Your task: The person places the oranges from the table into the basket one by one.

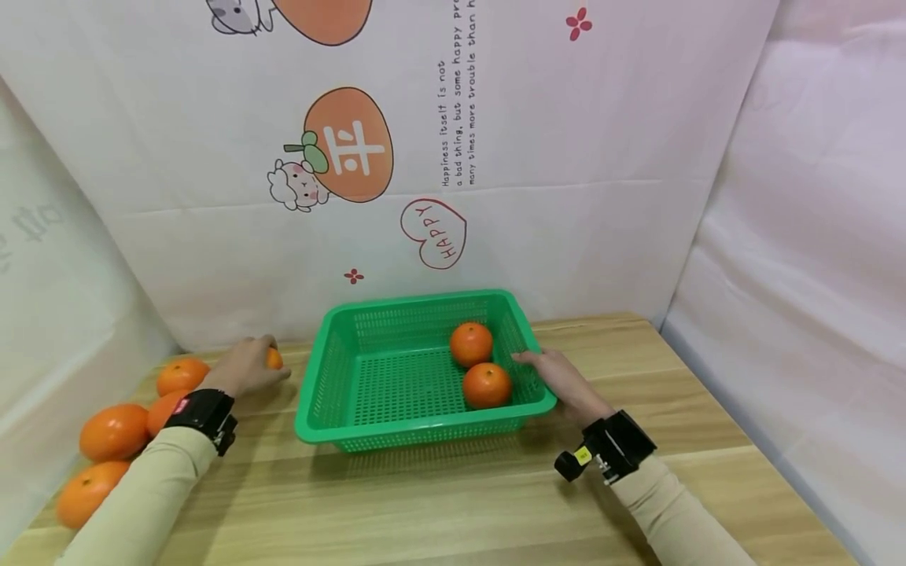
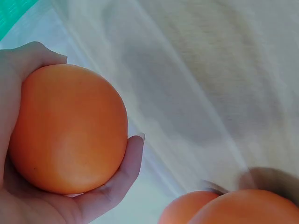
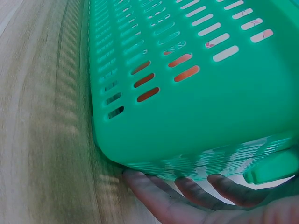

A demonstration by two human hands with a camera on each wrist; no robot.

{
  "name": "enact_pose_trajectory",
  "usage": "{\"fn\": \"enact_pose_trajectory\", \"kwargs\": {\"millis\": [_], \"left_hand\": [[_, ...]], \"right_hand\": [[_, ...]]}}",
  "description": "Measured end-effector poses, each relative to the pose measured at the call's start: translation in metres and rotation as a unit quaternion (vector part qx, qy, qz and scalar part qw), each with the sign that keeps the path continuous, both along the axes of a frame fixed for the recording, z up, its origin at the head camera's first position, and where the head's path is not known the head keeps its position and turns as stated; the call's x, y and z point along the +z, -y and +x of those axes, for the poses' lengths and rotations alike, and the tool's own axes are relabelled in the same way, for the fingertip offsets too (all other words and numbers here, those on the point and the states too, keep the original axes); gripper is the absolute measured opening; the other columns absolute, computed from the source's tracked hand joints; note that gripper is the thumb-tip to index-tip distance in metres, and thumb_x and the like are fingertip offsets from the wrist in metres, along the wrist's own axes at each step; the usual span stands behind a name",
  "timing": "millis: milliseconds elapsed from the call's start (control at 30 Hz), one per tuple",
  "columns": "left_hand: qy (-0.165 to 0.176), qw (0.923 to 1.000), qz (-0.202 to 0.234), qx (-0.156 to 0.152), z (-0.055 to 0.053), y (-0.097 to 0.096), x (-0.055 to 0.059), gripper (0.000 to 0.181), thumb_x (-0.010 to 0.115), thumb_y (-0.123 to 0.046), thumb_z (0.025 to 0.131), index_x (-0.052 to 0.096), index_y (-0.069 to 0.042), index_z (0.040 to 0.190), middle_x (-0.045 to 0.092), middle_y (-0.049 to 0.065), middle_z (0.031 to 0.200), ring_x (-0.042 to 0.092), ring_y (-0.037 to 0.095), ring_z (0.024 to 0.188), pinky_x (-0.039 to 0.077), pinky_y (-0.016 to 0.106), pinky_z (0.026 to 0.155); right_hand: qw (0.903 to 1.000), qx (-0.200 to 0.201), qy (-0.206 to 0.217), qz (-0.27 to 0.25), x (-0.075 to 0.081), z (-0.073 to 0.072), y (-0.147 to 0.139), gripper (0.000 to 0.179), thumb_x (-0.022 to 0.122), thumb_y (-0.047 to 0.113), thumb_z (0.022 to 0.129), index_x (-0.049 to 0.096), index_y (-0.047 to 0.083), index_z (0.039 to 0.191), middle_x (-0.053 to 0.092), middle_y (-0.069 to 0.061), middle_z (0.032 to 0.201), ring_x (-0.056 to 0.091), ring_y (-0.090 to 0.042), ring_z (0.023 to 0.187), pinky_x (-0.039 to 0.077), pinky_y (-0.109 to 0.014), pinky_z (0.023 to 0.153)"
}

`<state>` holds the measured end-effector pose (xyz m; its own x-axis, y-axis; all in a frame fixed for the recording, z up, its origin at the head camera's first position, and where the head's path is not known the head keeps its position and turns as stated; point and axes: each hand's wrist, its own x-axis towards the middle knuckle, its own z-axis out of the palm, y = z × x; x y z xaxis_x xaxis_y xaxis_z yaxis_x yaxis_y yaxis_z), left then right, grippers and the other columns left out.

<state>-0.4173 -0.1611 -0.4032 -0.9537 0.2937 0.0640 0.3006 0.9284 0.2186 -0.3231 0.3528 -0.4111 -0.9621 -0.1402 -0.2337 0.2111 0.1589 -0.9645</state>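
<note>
My left hand (image 1: 244, 365) is at the back left of the table, its thumb and fingers curled round an orange (image 2: 70, 128). In the head view only a small part of that fruit shows past the fingers. A green plastic basket (image 1: 425, 424) with slotted walls stands in the middle. Two oranges lie in its right side, a rear orange (image 1: 471, 343) and a front orange (image 1: 487, 385). My right hand (image 1: 566, 385) grips the basket's right wall, thumb over the rim and fingers (image 3: 196, 193) against the outside.
Several more oranges (image 1: 115, 432) lie along the left side of the wooden table (image 1: 439, 503), close to my left forearm. A printed white cloth (image 1: 538, 251) hangs behind the basket, and plain white cloth hangs at both sides.
</note>
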Motion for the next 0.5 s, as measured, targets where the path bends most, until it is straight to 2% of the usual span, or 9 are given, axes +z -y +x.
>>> {"fn": "enact_pose_trajectory", "kwargs": {"millis": [300,500], "left_hand": [[-0.007,0.9994,0.03,-0.016,0.004,-0.012,0.005,0.047,0.07,-0.028,0.094,0.059,0.008,0.121,0.06,0.018,0.09,0.053,0.024,0.071,0.043,0.032,0.06],[-0.047,0.9973,0.051,-0.021,0.002,-0.019,0.011,0.038,0.069,-0.025,0.093,0.061,0.005,0.114,0.059,0.017,0.089,0.052,0.023,0.07,0.041,0.031,0.058]], "right_hand": [[0.9999,-0.003,0.003,0.01,-0.002,-0.002,0.001,0.065,0.053,0.038,0.106,0.04,-0.003,0.155,0.069,-0.023,0.132,0.074,-0.02,0.094,0.063,-0.034,0.08],[0.9999,-0.003,0.006,0.011,-0.001,-0.003,0.0,0.066,0.053,0.038,0.106,0.039,-0.002,0.157,0.067,-0.023,0.136,0.074,-0.019,0.097,0.063,-0.036,0.083]]}}
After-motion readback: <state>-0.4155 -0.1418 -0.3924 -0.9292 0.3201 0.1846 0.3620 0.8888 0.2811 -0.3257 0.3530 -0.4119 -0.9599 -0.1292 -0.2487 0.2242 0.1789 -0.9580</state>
